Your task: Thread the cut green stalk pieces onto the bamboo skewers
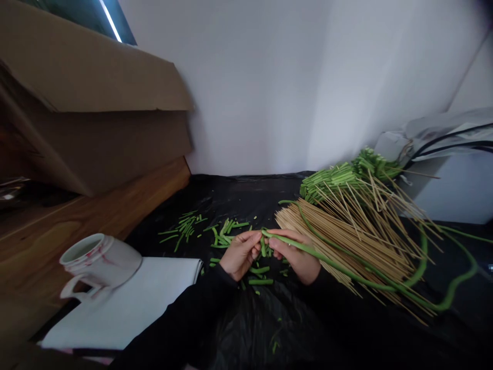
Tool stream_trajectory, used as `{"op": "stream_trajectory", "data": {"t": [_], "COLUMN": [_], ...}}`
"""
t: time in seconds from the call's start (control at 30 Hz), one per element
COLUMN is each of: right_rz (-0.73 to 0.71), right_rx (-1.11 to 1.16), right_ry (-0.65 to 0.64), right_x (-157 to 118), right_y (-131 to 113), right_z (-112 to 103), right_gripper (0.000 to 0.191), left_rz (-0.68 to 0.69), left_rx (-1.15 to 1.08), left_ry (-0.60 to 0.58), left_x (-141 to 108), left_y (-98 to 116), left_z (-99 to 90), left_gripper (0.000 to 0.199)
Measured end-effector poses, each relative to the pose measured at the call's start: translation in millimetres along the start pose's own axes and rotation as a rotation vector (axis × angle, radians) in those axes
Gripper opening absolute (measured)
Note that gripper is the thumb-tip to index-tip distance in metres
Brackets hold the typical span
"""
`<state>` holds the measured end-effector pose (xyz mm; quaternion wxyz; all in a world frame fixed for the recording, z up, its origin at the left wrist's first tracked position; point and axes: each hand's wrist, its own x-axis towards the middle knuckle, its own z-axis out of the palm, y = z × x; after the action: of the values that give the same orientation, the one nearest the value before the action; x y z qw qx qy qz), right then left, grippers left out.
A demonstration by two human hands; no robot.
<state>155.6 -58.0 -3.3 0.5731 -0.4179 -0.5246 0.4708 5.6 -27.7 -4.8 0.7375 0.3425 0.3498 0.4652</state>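
Note:
A long green bean (339,266) runs from between my two hands out to the right, across the skewers. My left hand (241,253) is closed in a pinch at the bean's near end. Just beside it, my right hand (298,259) grips the same bean between thumb and fingers, a short way from the tip. Below and around my hands lie cut bean pieces (261,282). A separate group of thinner pieces (187,226) lies farther left on the black plastic sheet (242,198).
Bamboo skewers (331,231) are heaped to the right, more long beans looping over them. Behind them is a pile of short green pieces (331,180). On the left, a mug (111,262) stands on a white folded sheet (154,295), near a cardboard box (127,139).

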Motion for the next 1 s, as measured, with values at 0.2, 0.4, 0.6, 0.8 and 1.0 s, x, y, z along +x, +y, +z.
{"op": "stream_trajectory", "data": {"t": [0.2,0.4,0.6,0.8,1.0], "right_rz": [0.116,0.18,0.257,0.265,0.249], "right_rx": [0.237,0.308,0.392,0.407,0.404], "right_ry": [-0.037,-0.025,-0.071,-0.082,-0.114], "right_x": [6,7,9,9,9], "right_y": [14,19,16,14,14], "right_z": [-2,-3,-4,-5,-6], "right_gripper": [0.025,0.024,0.024,0.027,0.026], "left_rz": [0.039,0.053,-0.062,0.019,-0.003], "left_rx": [-0.009,-0.159,-0.186,0.251,0.322], "left_ry": [-0.019,0.131,-0.03,-0.112,-0.153], "left_x": [-1,2,-2,-9,-10], "left_y": [3,21,29,19,18], "left_z": [-0.4,-8.8,-8.2,-0.8,-1.0], "left_gripper": [0.023,0.016,0.021,0.026,0.023]}}
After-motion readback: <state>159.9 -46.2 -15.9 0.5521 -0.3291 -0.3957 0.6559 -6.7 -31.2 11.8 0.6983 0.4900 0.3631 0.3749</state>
